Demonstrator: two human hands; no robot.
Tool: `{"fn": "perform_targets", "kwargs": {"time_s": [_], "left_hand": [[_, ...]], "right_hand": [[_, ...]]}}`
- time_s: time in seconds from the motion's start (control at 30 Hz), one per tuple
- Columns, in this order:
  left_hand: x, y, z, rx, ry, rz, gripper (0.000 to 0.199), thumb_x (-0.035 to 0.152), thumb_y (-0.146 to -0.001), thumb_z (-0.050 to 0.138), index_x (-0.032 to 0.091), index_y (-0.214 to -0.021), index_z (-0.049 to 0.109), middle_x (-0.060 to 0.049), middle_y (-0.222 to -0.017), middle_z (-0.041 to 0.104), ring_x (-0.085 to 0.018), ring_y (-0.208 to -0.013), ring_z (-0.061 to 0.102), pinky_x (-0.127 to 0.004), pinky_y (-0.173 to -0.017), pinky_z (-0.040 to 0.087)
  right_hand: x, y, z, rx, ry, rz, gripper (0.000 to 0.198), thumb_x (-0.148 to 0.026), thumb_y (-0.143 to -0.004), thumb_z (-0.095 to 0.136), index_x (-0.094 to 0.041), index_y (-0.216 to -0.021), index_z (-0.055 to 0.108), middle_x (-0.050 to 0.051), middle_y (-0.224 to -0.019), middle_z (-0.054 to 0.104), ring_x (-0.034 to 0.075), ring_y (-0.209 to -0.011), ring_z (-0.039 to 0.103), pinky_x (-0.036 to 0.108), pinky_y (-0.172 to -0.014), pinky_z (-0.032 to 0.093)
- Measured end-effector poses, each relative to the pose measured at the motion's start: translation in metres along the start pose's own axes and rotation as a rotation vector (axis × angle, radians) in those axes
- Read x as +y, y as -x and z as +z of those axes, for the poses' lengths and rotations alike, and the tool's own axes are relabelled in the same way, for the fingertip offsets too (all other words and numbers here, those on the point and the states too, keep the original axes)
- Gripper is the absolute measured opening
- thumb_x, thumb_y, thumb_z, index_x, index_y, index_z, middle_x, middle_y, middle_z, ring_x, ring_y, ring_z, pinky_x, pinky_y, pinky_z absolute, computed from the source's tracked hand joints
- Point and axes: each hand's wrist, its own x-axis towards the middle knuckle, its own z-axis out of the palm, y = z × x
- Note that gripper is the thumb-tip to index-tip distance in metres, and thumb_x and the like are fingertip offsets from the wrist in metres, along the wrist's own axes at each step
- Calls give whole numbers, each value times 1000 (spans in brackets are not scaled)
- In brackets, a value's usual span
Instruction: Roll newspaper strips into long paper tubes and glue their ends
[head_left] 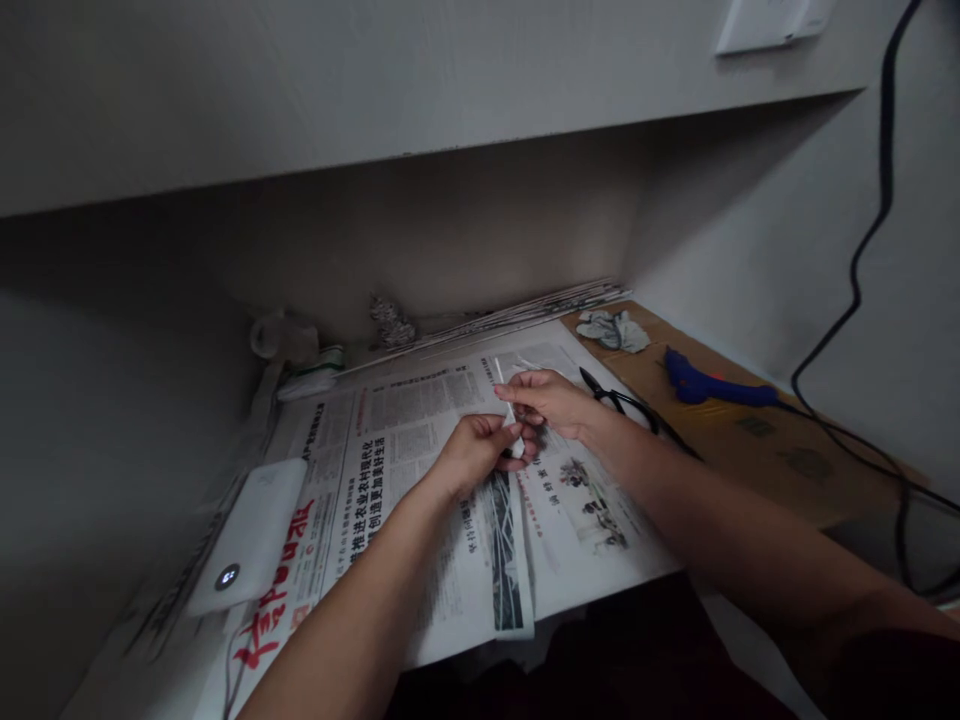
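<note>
My left hand (476, 450) is closed, its fingertips pinching a printed paper strip (508, 570) that hangs down over the newspaper's front edge. Just above it, my right hand (551, 402) is closed too, with thumb and fingers on a thin white rolled paper stick (500, 374) that points up and away. Stick and strip seem to meet between the two hands, but the fingers cover the join. Beneath both hands lies a spread newspaper (420, 395). Scissors with black handles (611, 398) rest right of my right hand, partly behind the forearm.
A blue glue gun (712, 388) lies on cardboard (757, 450) at the right, near a crumpled wad (611, 330) and a black cable (855, 270). Long thin paper sticks (525, 312) line the back wall. At left is a white power bank (251, 530); an overhang (375, 90) juts above.
</note>
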Motion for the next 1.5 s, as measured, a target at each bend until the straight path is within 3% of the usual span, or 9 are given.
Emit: {"fn": "perform_targets", "kwargs": {"time_s": [0.1,0.3,0.53,0.7,0.9,1.07,1.23,1.4,1.5], "left_hand": [[0,0,0,19,12,-7,32,38,-75,66,10,-88,68,-10,-76,67,-14,-67,63,-26,-63,52],[1,0,3,23,22,-18,34,40,-71,69,10,-87,67,-10,-76,67,-14,-67,63,-26,-62,51],[1,0,1,5,27,-9,37,42,-72,68,8,-89,67,-11,-78,67,-14,-68,63,-26,-63,52],[-1,-1,2,6,32,-32,35,40,-73,67,9,-89,67,-11,-79,68,-14,-68,64,-24,-60,51],[0,0,3,27,34,-20,32,38,-75,65,9,-89,67,-11,-77,68,-14,-67,64,-26,-62,53],[0,1,3,8,23,-22,30,37,-75,66,9,-85,66,-10,-76,67,-15,-68,64,-28,-63,53],[0,0,2,23,14,-16,31,37,-76,65,8,-88,66,-10,-76,67,-15,-67,64,-27,-62,53],[0,0,4,30,16,-35,32,38,-73,67,8,-85,65,-10,-75,67,-14,-66,63,-26,-61,53],[0,0,3,18,15,-25,33,39,-73,67,9,-84,66,-10,-74,67,-15,-66,63,-26,-60,52]], "right_hand": [[-2,1,-2,-135,9,44,34,-43,-71,69,-13,-86,63,-5,-46,50,5,-33,38,17,-31,32],[4,-2,3,15,-5,-8,33,-39,-63,76,-14,-67,56,-7,-44,47,3,-31,36,15,-29,26],[3,1,0,-177,42,48,34,-43,-69,71,-14,-81,59,-4,-47,54,8,-33,47,18,-30,36],[6,-1,1,-23,11,20,35,-41,-65,75,-17,-70,50,-8,-40,46,5,-28,39,16,-26,30],[3,-1,-2,-194,26,61,34,-45,-75,65,-14,-88,61,-4,-46,54,8,-33,48,17,-31,35],[1,-1,0,3,-20,-4,33,-40,-65,75,-15,-70,54,-8,-42,46,4,-29,36,16,-27,29],[0,2,-2,-244,4,84,37,-47,-72,68,-16,-91,58,-3,-51,57,10,-34,51,20,-32,41],[4,1,-1,-108,-6,89,35,-44,-69,71,-18,-81,50,-7,-45,52,10,-28,46,22,-27,40],[4,1,-1,-168,-13,79,36,-48,-74,66,-18,-89,53,-5,-50,56,11,-31,49,23,-29,44]]}}
